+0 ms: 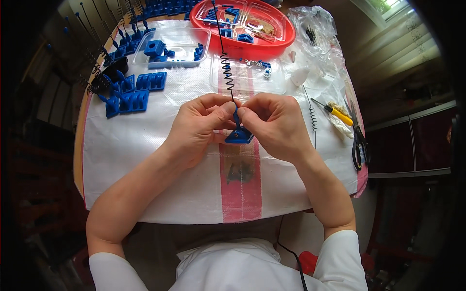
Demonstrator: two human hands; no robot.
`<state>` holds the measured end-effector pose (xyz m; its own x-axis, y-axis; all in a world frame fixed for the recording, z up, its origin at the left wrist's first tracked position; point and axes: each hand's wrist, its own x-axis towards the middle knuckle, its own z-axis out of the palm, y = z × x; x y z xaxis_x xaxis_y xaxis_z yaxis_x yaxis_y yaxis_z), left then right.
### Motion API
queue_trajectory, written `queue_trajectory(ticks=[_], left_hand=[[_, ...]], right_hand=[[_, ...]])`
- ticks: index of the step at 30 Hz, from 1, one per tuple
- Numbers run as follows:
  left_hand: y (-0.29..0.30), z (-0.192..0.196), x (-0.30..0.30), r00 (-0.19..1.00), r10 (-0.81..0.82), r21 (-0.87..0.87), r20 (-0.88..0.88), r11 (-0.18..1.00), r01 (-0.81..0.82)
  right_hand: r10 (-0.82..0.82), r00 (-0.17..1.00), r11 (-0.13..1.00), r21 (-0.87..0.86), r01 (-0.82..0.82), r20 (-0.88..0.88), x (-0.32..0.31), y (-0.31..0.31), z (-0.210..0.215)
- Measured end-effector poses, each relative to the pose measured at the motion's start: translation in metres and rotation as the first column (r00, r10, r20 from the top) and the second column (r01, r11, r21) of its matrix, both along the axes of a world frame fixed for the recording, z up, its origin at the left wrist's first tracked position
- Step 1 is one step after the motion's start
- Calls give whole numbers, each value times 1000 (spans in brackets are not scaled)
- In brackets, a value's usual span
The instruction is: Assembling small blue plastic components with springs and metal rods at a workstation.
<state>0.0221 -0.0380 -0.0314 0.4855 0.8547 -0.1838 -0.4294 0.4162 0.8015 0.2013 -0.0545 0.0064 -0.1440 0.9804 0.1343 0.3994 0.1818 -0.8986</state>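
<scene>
Between my two hands, at the middle of the table, stands a blue plastic base point(239, 135) with a narrow upright neck. A black coiled wire point(227, 72) rises out of the neck and ends in a small blue tip near the top. My left hand point(206, 119) pinches the neck from the left, its lower fingers behind the base. My right hand point(272, 123) pinches the same neck from the right, thumb and forefinger close to the left thumb. The fingertips partly hide where wire and neck meet.
Finished-looking blue pieces with wires point(114, 99) line the left. Behind are a clear tub point(206, 51), a red basin point(233, 47) and a clear lid point(272, 86) with small parts. Right lie a loose coiled wire point(313, 119), a yellow-handled screwdriver point(341, 117), black scissors point(358, 145) and plastic bags point(323, 36).
</scene>
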Motion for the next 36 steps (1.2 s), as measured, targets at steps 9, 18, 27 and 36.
queue_trajectory(ticks=[9,18,27,36], left_hand=[[1,1,0,1000,11,-14,-1,1000,-11],[2,-2,-1,1000,-10,-6,-8,1000,10],[2,1,1,1000,-6,-15,-19,1000,5],[0,2,2,999,2,-12,-40,1000,-3]], right_hand=[[46,999,997,-57,-45,16,1,0,1],[55,998,995,-81,-52,34,3,-1,3],[66,998,995,-77,-65,15,8,0,0],[36,999,999,-22,-36,3,6,1,0]])
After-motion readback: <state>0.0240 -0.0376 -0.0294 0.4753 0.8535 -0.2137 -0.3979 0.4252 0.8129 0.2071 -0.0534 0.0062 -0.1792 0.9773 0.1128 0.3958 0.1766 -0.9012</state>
